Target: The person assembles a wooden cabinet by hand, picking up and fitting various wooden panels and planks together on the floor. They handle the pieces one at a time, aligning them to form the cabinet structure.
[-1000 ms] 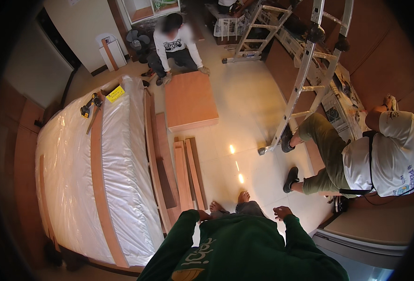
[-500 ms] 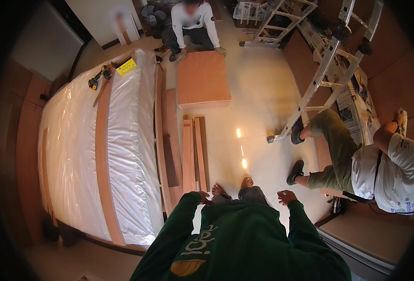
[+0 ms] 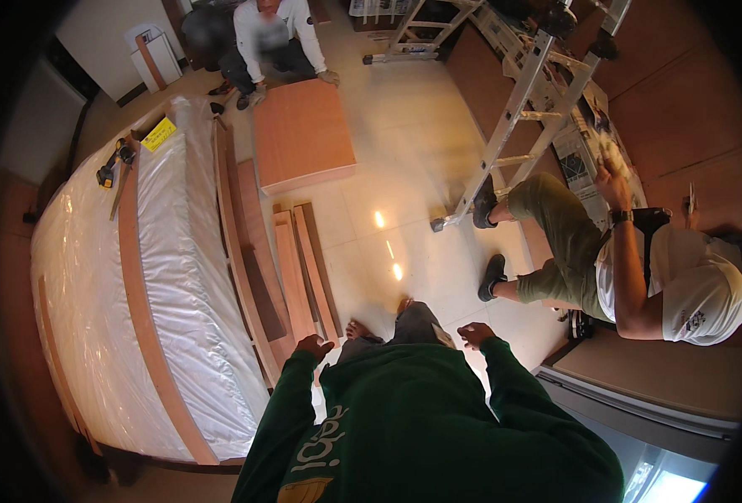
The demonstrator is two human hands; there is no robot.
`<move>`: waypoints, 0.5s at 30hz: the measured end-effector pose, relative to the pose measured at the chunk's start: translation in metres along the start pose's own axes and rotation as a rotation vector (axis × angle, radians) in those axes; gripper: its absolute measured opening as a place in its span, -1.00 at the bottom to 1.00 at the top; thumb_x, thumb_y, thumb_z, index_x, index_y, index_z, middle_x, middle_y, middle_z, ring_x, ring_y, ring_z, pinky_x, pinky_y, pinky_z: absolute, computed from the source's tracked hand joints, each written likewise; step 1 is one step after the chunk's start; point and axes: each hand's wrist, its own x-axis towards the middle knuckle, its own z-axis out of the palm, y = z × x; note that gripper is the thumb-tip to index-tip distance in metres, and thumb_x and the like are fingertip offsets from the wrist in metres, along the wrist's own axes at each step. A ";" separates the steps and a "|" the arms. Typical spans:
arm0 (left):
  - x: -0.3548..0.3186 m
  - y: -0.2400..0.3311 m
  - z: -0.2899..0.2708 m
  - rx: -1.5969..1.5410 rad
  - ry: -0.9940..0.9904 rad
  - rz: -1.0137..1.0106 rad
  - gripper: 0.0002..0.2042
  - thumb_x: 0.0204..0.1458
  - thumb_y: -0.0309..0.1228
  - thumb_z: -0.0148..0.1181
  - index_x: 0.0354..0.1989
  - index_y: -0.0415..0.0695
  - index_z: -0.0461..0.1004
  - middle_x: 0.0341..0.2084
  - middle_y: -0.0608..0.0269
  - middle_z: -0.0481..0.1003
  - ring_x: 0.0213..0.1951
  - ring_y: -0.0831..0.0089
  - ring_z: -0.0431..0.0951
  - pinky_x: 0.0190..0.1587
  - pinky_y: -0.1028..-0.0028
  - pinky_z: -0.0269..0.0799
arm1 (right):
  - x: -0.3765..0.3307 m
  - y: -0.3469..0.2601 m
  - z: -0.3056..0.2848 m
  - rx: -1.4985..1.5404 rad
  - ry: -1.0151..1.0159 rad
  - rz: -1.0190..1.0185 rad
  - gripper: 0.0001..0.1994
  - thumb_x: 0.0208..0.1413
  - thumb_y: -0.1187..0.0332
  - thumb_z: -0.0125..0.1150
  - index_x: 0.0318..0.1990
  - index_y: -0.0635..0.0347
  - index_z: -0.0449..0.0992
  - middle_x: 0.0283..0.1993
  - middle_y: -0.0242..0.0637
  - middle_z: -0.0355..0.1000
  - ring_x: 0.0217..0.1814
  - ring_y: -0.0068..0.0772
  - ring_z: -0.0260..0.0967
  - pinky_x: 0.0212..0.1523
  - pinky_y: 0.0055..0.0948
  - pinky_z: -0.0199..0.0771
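My left hand (image 3: pixel 315 346) hangs at my side, fingers loosely bent and apart, with nothing seen in it. Nearest to it are long wooden boards (image 3: pixel 294 277) lying on the floor beside the bed. My right hand (image 3: pixel 475 335) is held out from my other side, also empty, its fingers slightly curled and apart. Beyond my bare feet, a square wooden box or panel (image 3: pixel 306 134) rests on the floor. A person in a white top crouches behind it, with a gloved hand (image 3: pixel 329 77) at its far edge.
At left, a plastic-wrapped mattress (image 3: pixel 195 310) carries wooden strips (image 3: pixel 140 293), a yellow-black cordless drill (image 3: pixel 116 163) and a yellow label (image 3: pixel 159 134). An aluminium ladder (image 3: pixel 505 134) stands on the right. Close by, another person in olive trousers (image 3: pixel 555 218) has one forearm raised near paper-covered panels.
My view has turned rightward, so the room has shifted left in the picture. The person at right has turned and brought a forearm up. My hands remain empty at my sides.
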 end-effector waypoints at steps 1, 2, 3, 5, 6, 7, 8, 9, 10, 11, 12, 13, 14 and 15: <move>0.003 0.002 -0.004 -0.016 0.010 0.015 -0.37 0.00 0.14 0.25 -0.01 -0.23 0.55 -0.04 -0.07 0.58 0.04 0.07 0.57 0.12 0.20 0.46 | 0.001 -0.003 0.000 0.007 0.021 -0.022 -0.46 0.19 -0.04 0.20 0.12 0.23 0.50 -0.05 -0.19 0.58 -0.17 -0.28 0.59 -0.23 -0.33 0.60; 0.005 0.004 -0.006 -0.035 0.018 0.029 -0.38 0.00 0.12 0.26 -0.02 -0.23 0.55 -0.06 -0.06 0.59 0.02 0.09 0.58 0.10 0.21 0.47 | 0.001 -0.004 -0.001 0.011 0.041 -0.042 -0.46 0.19 -0.04 0.21 0.11 0.23 0.50 -0.06 -0.18 0.58 -0.18 -0.30 0.59 -0.24 -0.34 0.59; 0.008 0.007 -0.007 -0.055 0.026 0.041 -0.39 0.00 0.11 0.28 -0.02 -0.23 0.56 -0.08 -0.04 0.60 0.00 0.10 0.60 0.09 0.21 0.48 | 0.002 -0.005 -0.002 0.014 0.061 -0.062 -0.47 0.19 -0.03 0.21 0.11 0.24 0.50 -0.06 -0.18 0.59 -0.18 -0.31 0.60 -0.25 -0.35 0.59; 0.011 0.014 -0.011 -0.051 0.021 0.034 -0.41 0.02 0.08 0.27 -0.03 -0.24 0.56 -0.08 -0.05 0.60 0.00 0.11 0.60 0.08 0.21 0.49 | 0.003 -0.011 -0.001 -0.002 0.076 -0.089 -0.47 0.19 -0.02 0.21 0.11 0.24 0.51 -0.07 -0.18 0.59 -0.20 -0.32 0.60 -0.27 -0.36 0.59; 0.014 0.019 -0.012 -0.050 0.020 0.029 -0.42 0.03 0.07 0.27 -0.03 -0.24 0.56 -0.08 -0.06 0.60 0.01 0.12 0.60 0.08 0.22 0.49 | 0.004 -0.014 -0.003 -0.012 0.083 -0.104 -0.48 0.20 -0.02 0.21 0.11 0.24 0.51 -0.08 -0.18 0.59 -0.21 -0.33 0.60 -0.27 -0.37 0.59; 0.014 0.022 -0.014 -0.025 0.016 0.018 -0.43 0.04 0.06 0.27 -0.02 -0.24 0.55 -0.07 -0.06 0.60 0.01 0.12 0.60 0.09 0.21 0.49 | 0.005 -0.015 0.001 -0.034 0.118 -0.146 -0.42 0.13 -0.14 0.19 0.02 0.24 0.58 -0.14 -0.07 0.61 -0.28 -0.29 0.63 -0.07 -0.30 0.58; 0.018 0.023 -0.015 -0.018 0.017 0.030 -0.42 0.03 0.08 0.26 -0.03 -0.24 0.56 -0.08 -0.05 0.60 0.00 0.10 0.60 0.09 0.21 0.48 | 0.006 -0.016 0.003 -0.021 0.110 -0.150 -0.42 0.13 -0.13 0.19 0.02 0.23 0.58 -0.20 -0.08 0.61 -0.30 -0.30 0.63 -0.08 -0.29 0.58; 0.020 0.024 -0.016 -0.012 0.018 0.042 -0.42 0.02 0.09 0.26 -0.04 -0.23 0.56 -0.09 -0.05 0.60 -0.01 0.09 0.60 0.09 0.20 0.48 | 0.007 -0.018 0.002 -0.021 0.104 -0.139 -0.42 0.13 -0.13 0.19 0.02 0.23 0.58 -0.23 -0.09 0.62 -0.31 -0.29 0.62 -0.09 -0.29 0.57; 0.021 0.021 -0.019 -0.005 0.026 0.044 -0.41 0.01 0.10 0.26 -0.05 -0.23 0.56 -0.09 -0.05 0.61 -0.02 0.08 0.60 0.09 0.19 0.48 | 0.008 -0.022 0.005 -0.023 0.089 -0.134 -0.42 0.12 -0.14 0.19 0.03 0.23 0.58 -0.27 -0.10 0.62 -0.31 -0.28 0.62 -0.09 -0.28 0.57; 0.025 0.030 -0.019 0.007 0.005 0.053 -0.42 0.01 0.10 0.26 -0.04 -0.20 0.56 -0.09 -0.05 0.60 -0.01 0.08 0.60 0.09 0.19 0.48 | 0.014 -0.014 0.002 -0.035 0.096 -0.126 -0.42 0.12 -0.14 0.19 0.03 0.22 0.58 -0.32 -0.12 0.62 -0.32 -0.27 0.61 -0.11 -0.29 0.57; 0.028 0.038 -0.019 0.033 -0.013 0.073 -0.43 0.00 0.11 0.26 -0.04 -0.17 0.57 -0.08 -0.03 0.60 -0.01 0.08 0.60 0.09 0.19 0.48 | 0.018 -0.004 -0.002 -0.029 0.068 -0.106 -0.41 0.11 -0.14 0.18 0.03 0.23 0.58 -0.31 -0.12 0.62 -0.31 -0.27 0.61 -0.13 -0.28 0.58; 0.031 0.041 -0.022 0.041 -0.019 0.062 -0.43 0.00 0.11 0.26 -0.04 -0.16 0.57 -0.08 -0.02 0.60 0.00 0.08 0.60 0.09 0.19 0.48 | 0.023 -0.002 -0.002 -0.023 0.048 -0.085 -0.41 0.12 -0.15 0.16 0.02 0.22 0.58 -0.32 -0.12 0.62 -0.32 -0.26 0.61 -0.14 -0.27 0.58; 0.035 0.050 -0.023 0.047 -0.029 0.059 -0.43 -0.01 0.12 0.26 -0.04 -0.15 0.58 -0.08 -0.01 0.60 0.00 0.08 0.59 0.09 0.19 0.48 | 0.026 0.000 -0.007 -0.017 0.037 -0.060 -0.41 0.13 -0.16 0.15 0.01 0.22 0.58 -0.32 -0.13 0.62 -0.32 -0.26 0.60 -0.16 -0.26 0.58; 0.040 0.059 -0.027 0.040 -0.069 0.051 -0.40 0.00 0.15 0.24 -0.03 -0.15 0.58 -0.06 -0.01 0.60 0.00 0.07 0.60 0.11 0.18 0.47 | 0.029 0.003 -0.013 -0.027 0.010 -0.029 -0.42 0.13 -0.16 0.13 0.00 0.20 0.59 -0.33 -0.15 0.61 -0.33 -0.26 0.60 -0.19 -0.26 0.58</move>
